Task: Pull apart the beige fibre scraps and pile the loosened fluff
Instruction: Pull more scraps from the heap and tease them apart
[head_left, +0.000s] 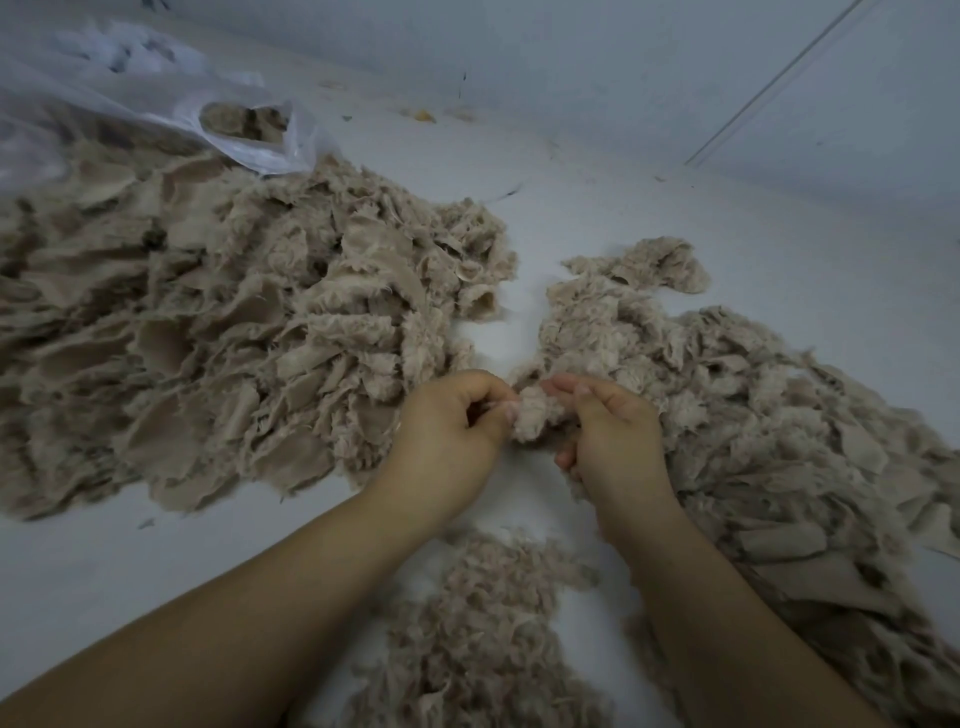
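Small beige scrap (537, 415) pinched between left hand (452, 421) and right hand (608, 426), lying sideways from grip to grip, above the fluff pile (483, 639); both hands equally near; ready for pulling outward.

Pale floor (597, 218) meets white wall (571, 57), dim light

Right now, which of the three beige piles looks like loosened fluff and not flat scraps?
The small pile nearest the camera, between the forearms: it is fine and wispy, while the left pile and the right pile show flat torn pieces.
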